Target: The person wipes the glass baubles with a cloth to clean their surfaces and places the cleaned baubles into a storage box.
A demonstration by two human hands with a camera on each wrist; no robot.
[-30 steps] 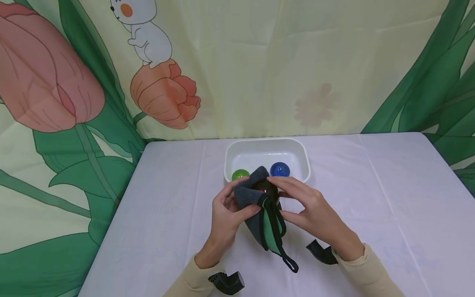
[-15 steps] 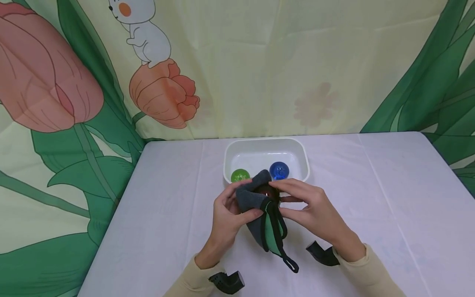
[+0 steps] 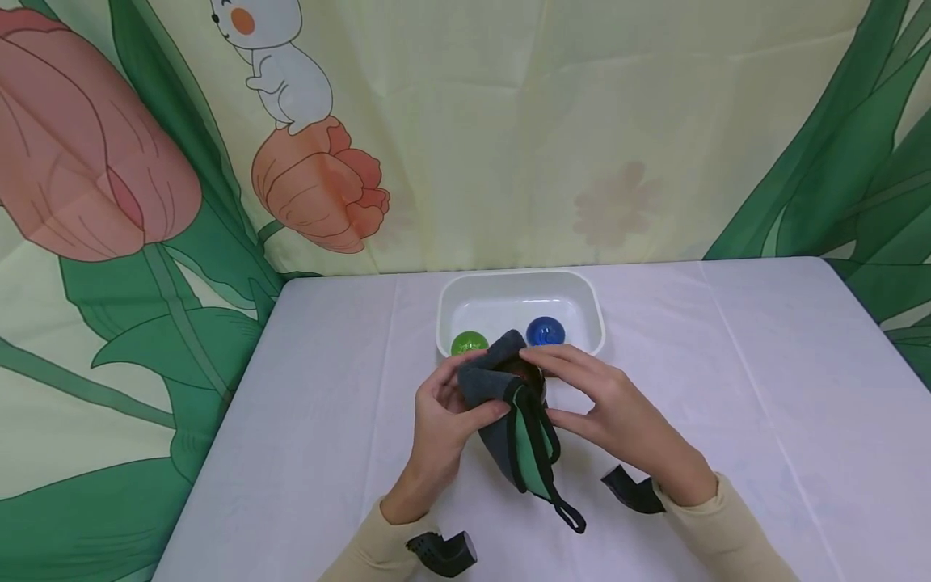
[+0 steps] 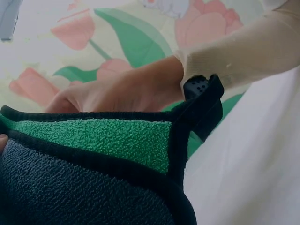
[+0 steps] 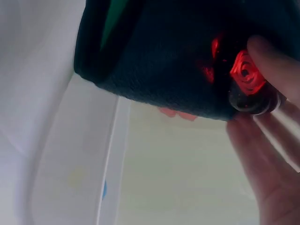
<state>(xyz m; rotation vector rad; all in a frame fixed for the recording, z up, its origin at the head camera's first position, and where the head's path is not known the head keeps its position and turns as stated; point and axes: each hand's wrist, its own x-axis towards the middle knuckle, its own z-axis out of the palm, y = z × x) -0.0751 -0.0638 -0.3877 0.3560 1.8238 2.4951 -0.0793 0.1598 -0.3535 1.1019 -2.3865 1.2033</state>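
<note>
A folded cloth, green on one side and dark blue-grey on the other, has black edging and a hanging loop. My left hand grips it, thumb in front and fingers behind. Inside the fold sits a clear ball with a red rose-like swirl; the head view shows only its dark upper part, the rest being covered by cloth. My right hand holds this ball from the right between thumb and fingers. In the left wrist view the cloth fills the lower left, with a fingertip at its edge.
Just beyond the hands stands a white tray, holding a green ball and a blue ball. Black wrist mounts are on both forearms. A white cloth covers the table; a flower-printed curtain hangs behind.
My hands and the cloth shift only slightly. Less red shows on the ball in the head view than half a second ago. Both hands keep their hold.
</note>
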